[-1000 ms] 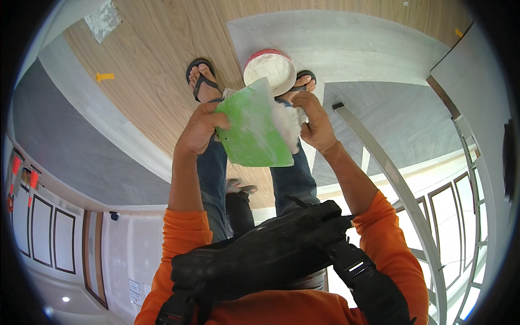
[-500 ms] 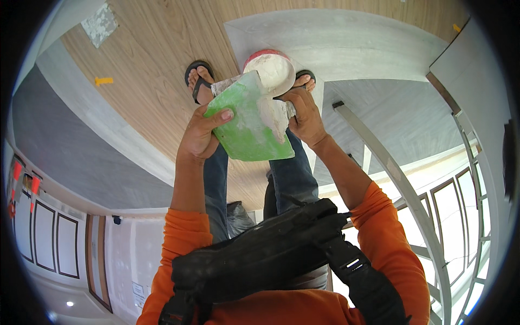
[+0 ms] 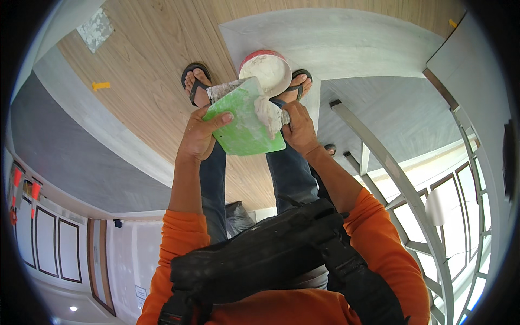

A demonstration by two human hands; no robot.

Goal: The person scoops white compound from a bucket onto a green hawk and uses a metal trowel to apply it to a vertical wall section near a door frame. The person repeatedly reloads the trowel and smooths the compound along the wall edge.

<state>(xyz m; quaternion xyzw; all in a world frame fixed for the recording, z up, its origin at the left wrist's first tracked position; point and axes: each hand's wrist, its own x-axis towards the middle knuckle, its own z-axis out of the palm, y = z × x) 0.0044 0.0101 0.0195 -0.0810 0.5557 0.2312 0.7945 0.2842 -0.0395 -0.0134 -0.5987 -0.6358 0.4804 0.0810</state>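
Observation:
My left hand is closed on a flat green board, its thumb on the top face and its fingers underneath. A grey, crusted flat blade sticks out behind the board's upper left edge; how it is held is hidden. My right hand grips a small putty knife, mostly hidden by fingers and putty. A thick lump of white putty sits at the knife, against the board's right side. Just beyond the board, between my feet, stands a round bucket with a red rim, with white putty inside.
My sandalled feet stand on either side of the bucket on a wood-look floor. A metal ladder rises at my right, with another person's foot near it. A black bag hangs across my front.
My right hand and the knife have shifted slightly left, and the putty at the knife is bunched into a rounder lump. The board has tilted a little. Another person's foot has appeared near the ladder.

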